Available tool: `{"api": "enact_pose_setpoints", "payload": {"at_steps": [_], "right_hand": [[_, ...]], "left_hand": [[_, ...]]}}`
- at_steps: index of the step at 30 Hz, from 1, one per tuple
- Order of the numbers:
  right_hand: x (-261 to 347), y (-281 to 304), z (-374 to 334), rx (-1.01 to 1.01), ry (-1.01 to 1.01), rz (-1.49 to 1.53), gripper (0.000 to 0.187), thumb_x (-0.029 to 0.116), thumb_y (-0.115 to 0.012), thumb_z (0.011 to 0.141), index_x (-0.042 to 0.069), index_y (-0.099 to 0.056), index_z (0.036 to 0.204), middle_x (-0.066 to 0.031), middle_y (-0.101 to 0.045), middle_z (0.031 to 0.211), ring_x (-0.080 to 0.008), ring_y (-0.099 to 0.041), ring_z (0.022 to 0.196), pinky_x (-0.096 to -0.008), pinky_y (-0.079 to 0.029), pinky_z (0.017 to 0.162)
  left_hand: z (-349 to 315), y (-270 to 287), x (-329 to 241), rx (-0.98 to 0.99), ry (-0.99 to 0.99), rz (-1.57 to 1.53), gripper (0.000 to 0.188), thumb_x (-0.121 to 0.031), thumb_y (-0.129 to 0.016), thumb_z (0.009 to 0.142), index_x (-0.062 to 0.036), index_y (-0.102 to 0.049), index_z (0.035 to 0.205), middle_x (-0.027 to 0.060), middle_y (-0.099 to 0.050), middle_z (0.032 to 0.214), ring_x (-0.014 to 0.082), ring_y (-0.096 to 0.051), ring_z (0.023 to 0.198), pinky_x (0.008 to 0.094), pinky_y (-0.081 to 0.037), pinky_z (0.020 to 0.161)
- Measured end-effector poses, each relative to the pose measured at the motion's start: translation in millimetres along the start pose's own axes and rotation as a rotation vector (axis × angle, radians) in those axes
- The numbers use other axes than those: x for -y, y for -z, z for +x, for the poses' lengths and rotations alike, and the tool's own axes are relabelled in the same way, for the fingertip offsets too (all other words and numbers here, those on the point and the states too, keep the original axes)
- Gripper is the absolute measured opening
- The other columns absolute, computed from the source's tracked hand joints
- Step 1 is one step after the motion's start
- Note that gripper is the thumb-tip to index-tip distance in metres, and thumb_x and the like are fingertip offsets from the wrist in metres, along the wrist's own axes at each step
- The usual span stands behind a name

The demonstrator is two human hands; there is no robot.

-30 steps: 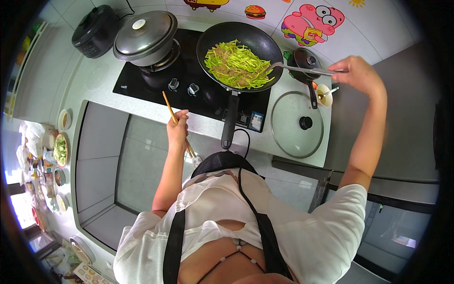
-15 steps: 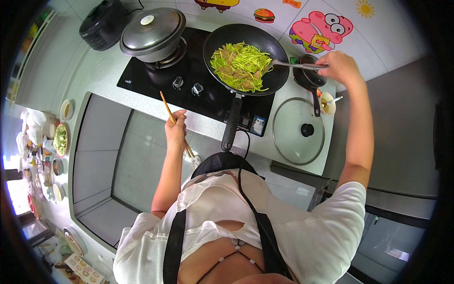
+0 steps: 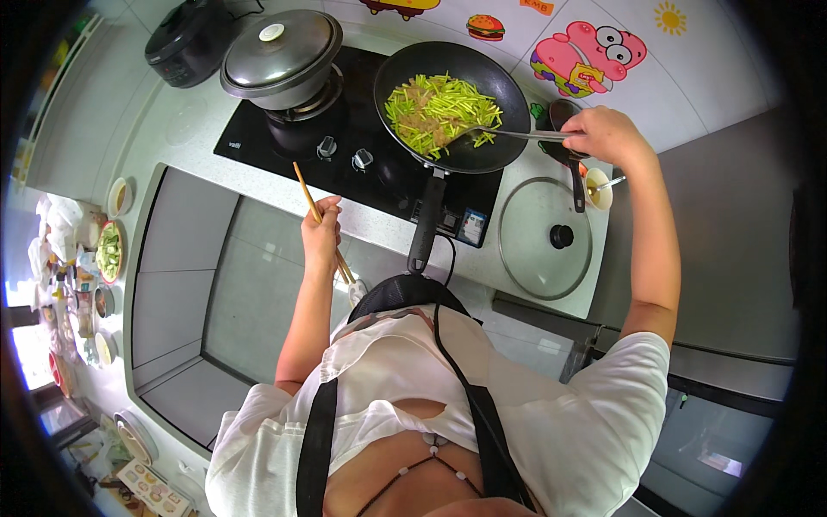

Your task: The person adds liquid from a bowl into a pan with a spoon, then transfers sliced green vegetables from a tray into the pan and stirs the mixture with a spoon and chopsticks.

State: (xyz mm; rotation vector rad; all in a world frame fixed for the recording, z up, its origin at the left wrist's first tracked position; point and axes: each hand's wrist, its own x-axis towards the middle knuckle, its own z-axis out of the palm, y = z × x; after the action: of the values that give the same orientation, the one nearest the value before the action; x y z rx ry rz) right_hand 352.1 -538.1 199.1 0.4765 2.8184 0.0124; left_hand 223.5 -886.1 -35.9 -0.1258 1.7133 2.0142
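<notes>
My right hand point(image 3: 608, 136) is closed round the handle of a metal spatula point(image 3: 530, 134), whose head reaches in among the food. Cut green stems mixed with brownish pieces of what looks like meat point(image 3: 435, 112) lie in a black wok point(image 3: 500, 82) on the right side of the stove. The wok's long black handle point(image 3: 424, 228) points toward me, and neither hand is on it. In front of the stove, my left hand point(image 3: 321, 234) is closed on a pair of wooden chopsticks point(image 3: 307, 189), held at a slant and apart from the wok.
On the left of the black stove point(image 3: 258, 138) sits a lidded grey pot point(image 3: 280, 65), with a dark rice cooker point(image 3: 188, 45) beyond it. A glass lid point(image 3: 534, 246), a small dark pan point(image 3: 560, 146) and a bowl with a spoon point(image 3: 596, 191) are at the right. Dishes line the left counter.
My right hand has come down slightly and leftward. The spatula head has slid toward the near middle of the wok, and the food has shifted right. My left hand stays about where it was.
</notes>
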Motion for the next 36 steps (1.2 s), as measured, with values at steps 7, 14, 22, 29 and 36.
{"api": "enact_pose_setpoints", "payload": {"at_steps": [7,14,22,29,36], "right_hand": [[13,29,7,0.177,0.053,0.170,0.021,0.019,-0.056,0.075,0.003,-0.064,0.084,-0.0046,-0.056,0.056,-0.0110,-0.051,0.047,-0.0265,-0.040,0.047],[-15,-29,82,0.172,-0.161,0.652,0.024,0.031,-0.051,0.082,0.011,-0.061,0.091,0.0017,-0.050,0.056,-0.0058,-0.037,0.040,-0.0210,-0.028,0.036],[-78,-116,70,0.324,-0.577,1.372,0.023,0.039,-0.052,0.084,0.017,-0.050,0.082,0.0022,-0.048,0.058,0.0002,-0.031,0.036,-0.0145,-0.018,0.028],[-57,-116,6,0.213,-0.525,0.999,0.031,0.039,-0.052,0.083,0.009,-0.059,0.090,-0.0024,-0.053,0.061,-0.0106,-0.050,0.050,-0.0243,-0.039,0.044],[-12,-95,-13,-0.296,-0.107,0.485,0.044,0.030,-0.060,0.075,0.013,-0.052,0.115,-0.0141,-0.061,0.096,-0.0294,-0.059,0.088,-0.0338,-0.045,0.074]], "left_hand": [[1,6,2,-0.028,-0.012,0.034,0.015,-0.007,-0.047,0.082,-0.0038,-0.056,0.094,-0.0007,-0.050,0.077,0.0025,-0.035,0.047,0.0168,-0.027,0.039],[2,6,0,-0.032,0.016,0.003,0.015,-0.008,-0.048,0.083,-0.0043,-0.056,0.095,-0.0009,-0.050,0.076,0.0031,-0.035,0.047,0.0172,-0.026,0.039],[-2,17,2,-0.066,0.012,-0.002,0.015,-0.008,-0.048,0.082,-0.0032,-0.056,0.095,0.0003,-0.050,0.078,0.0034,-0.034,0.046,0.0174,-0.026,0.040],[1,4,-1,-0.008,-0.012,0.030,0.016,-0.008,-0.049,0.083,-0.0030,-0.056,0.096,0.0004,-0.051,0.078,0.0030,-0.035,0.046,0.0175,-0.026,0.039],[7,-10,-4,0.080,-0.018,0.040,0.016,-0.008,-0.049,0.083,-0.0033,-0.056,0.096,-0.0014,-0.050,0.074,0.0026,-0.034,0.045,0.0172,-0.025,0.038]]}}
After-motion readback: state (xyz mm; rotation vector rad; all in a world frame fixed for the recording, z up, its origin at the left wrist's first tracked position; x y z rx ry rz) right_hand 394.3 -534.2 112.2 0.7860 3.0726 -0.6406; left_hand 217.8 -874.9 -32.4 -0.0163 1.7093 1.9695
